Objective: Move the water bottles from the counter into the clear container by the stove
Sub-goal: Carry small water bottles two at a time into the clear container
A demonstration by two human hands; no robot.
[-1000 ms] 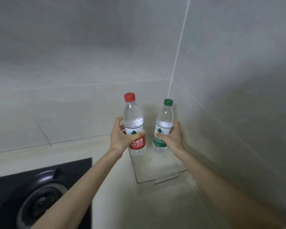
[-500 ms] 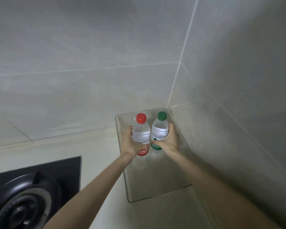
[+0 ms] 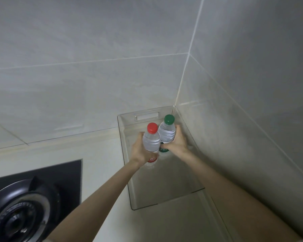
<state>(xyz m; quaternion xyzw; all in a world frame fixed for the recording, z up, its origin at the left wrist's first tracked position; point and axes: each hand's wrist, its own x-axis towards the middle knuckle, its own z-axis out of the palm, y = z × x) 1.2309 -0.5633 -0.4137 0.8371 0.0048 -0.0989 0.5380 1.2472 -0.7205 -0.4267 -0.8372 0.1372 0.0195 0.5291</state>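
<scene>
— lowering both bottles upright is what is called for now? the red-capped bottle [image 3: 151, 142] is gripped round its label by the left hand [image 3: 140, 151], and the green-capped bottle [image 3: 167, 132] likewise by the right hand [image 3: 178, 144], fingers curled round each.
— yes. both are held side by side, touching or nearly so, inside the far end of the clear container [image 3: 128, 173], close to its handle cut-out [image 3: 147, 117], to the right of the stove [image 3: 24, 206]. whether the bases are seated on the container floor cannot be told.
— how is it finished well?
— they should be brought straight down until the weight is felt to be taken. the fingers are then released one hand at a time, so that neither bottle is tipped by the other. the right wrist should be drawn back clear of the thin side wall by the tiles [image 3: 243, 137].
</scene>
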